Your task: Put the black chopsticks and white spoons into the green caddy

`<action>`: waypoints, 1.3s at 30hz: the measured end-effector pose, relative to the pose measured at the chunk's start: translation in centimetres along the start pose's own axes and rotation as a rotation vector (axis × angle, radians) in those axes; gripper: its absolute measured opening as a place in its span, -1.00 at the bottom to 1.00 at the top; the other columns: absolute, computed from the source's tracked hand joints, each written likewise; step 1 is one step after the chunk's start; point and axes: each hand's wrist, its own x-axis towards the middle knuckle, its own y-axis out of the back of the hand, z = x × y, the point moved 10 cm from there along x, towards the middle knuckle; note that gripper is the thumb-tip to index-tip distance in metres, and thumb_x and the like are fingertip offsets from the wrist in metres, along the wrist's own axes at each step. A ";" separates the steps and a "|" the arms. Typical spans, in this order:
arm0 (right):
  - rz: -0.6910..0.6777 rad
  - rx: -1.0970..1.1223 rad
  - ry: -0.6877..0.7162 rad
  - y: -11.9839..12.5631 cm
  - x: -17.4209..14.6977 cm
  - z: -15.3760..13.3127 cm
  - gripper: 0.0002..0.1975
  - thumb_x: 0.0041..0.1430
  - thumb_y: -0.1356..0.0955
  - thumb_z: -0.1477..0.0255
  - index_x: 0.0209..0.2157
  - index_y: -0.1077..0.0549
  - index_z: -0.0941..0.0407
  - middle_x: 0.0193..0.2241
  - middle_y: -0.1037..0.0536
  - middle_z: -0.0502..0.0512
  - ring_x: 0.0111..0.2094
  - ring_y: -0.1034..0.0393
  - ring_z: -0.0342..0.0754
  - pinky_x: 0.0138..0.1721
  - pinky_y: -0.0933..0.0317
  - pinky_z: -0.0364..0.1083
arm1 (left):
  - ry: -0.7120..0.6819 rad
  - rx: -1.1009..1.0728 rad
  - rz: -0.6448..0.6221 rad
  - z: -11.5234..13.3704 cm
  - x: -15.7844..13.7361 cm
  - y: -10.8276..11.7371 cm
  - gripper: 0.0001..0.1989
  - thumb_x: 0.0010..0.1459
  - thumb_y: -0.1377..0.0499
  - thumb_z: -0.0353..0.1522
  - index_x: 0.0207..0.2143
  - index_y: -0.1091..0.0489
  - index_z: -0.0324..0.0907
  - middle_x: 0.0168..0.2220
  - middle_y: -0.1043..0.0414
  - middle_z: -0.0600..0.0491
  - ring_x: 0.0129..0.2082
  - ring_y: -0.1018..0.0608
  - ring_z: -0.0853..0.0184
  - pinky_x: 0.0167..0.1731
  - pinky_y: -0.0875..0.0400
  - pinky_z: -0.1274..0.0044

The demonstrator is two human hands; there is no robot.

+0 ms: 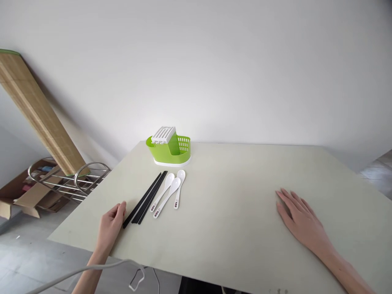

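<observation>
My left hand [112, 224] rests on the table as a loose fist, beside the lower ends of several black chopsticks [148, 199]. No object shows in its curled fingers. Right of the chopsticks lie three white spoons with dark red marks on their handles: a left spoon [163, 191], a middle spoon [168, 197] and a right spoon [179, 188]. Behind them stands a green utensil holder [163, 154] with a white slotted top [164, 134] and a white base. Over on the right, my right hand [301, 218] lies flat, palm down, fingers stretched out, holding nothing.
The pale table [232, 228] meets a white wall [245, 73] at its back edge. A grey cable [88, 267] crosses below the left front edge. At left are a metal rack [82, 183], a leaning rolled bamboo mat [43, 110] and a cardboard box [33, 196].
</observation>
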 end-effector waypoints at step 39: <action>-0.007 -0.004 0.073 0.4 0.2 -1.1 -0.33 0.51 0.01 0.13 0.43 -0.25 0.13 0.47 -0.19 0.17 0.51 0.08 0.22 0.46 0.08 0.26 | -0.036 0.128 0.164 2.1 -0.8 0.6 -0.56 0.22 -0.08 -0.04 -0.59 -0.16 -0.10 -0.65 -0.02 0.19 -0.58 -0.15 0.39 -0.51 -0.06 0.51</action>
